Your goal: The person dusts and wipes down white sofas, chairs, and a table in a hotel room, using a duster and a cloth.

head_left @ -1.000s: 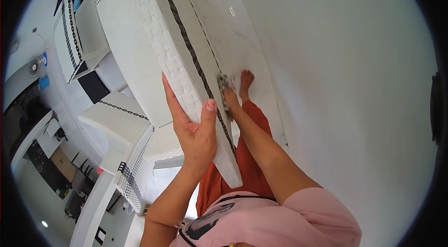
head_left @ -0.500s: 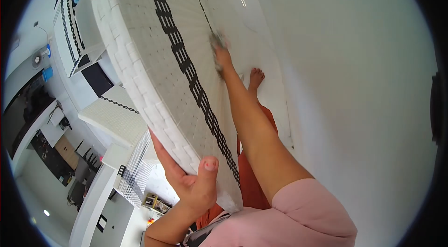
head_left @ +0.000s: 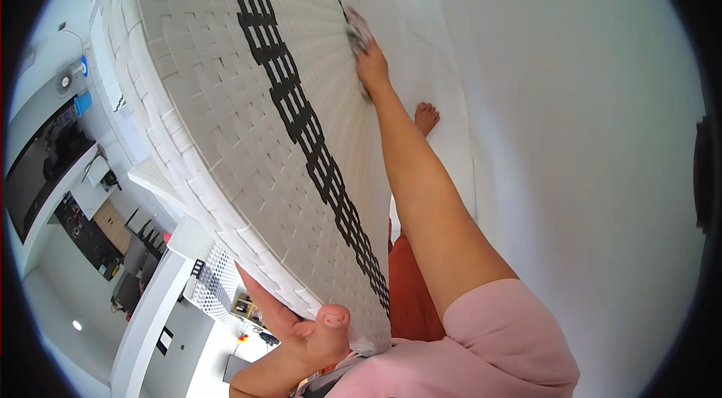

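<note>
A large white woven wicker panel (head_left: 203, 90) with a black chain-like band (head_left: 289, 108) stands tilted in front of me, its lower end near my pink shirt. My left hand (head_left: 308, 334) holds its near edge, thumb on the band side and fingers round the back. Farther up the far side, my right hand (head_left: 373, 66) is closed on a greyish cloth (head_left: 357, 36) pressed against the woven surface. Motion smears the cloth a little, and the panel partly hides those fingers.
A white wall (head_left: 571, 120) rises close on my right. My bare foot (head_left: 427, 118) is on the pale tiled floor. At the left are another white woven piece (head_left: 214, 278), a fan (head_left: 66, 82), a blue bucket (head_left: 83, 102) and a dark screen (head_left: 49, 161).
The panel has shifted and tipped, covering more of the white furniture at the left. My right hand has moved up along its surface with the cloth. My left hand keeps its hold.
</note>
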`<act>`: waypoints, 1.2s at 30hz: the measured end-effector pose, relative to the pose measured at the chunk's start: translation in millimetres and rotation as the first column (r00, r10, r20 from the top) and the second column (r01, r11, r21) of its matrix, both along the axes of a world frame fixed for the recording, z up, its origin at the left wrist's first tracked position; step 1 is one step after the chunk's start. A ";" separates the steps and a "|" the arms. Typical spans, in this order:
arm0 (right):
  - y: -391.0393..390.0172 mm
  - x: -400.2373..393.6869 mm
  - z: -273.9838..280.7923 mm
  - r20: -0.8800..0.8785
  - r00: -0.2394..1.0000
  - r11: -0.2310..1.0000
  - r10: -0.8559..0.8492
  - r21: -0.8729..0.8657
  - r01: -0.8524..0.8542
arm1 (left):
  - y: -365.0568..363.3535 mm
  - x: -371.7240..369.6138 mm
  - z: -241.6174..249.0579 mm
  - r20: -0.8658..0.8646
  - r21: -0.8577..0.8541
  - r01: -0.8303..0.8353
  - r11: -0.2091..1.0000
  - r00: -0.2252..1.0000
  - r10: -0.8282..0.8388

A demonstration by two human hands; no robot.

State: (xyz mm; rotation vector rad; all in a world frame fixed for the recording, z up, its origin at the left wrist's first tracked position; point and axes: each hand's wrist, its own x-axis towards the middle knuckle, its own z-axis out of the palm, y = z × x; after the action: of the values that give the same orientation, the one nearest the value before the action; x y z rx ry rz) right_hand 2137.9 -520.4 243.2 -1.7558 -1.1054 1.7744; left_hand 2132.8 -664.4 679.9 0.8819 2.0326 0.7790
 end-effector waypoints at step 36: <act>-200.5 28.9 425.8 0.755 0.637 0.332 -0.156 0.647 -0.686 | -365.5 -275.4 -126.5 0.127 0.079 0.174 0.981 0.975 -0.183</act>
State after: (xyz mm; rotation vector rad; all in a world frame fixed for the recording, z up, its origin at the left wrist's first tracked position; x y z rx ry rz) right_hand 2166.9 -720.9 669.0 -1.4169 -2.2877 0.1014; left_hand 1857.4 -1029.9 553.5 1.0089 1.7915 0.7886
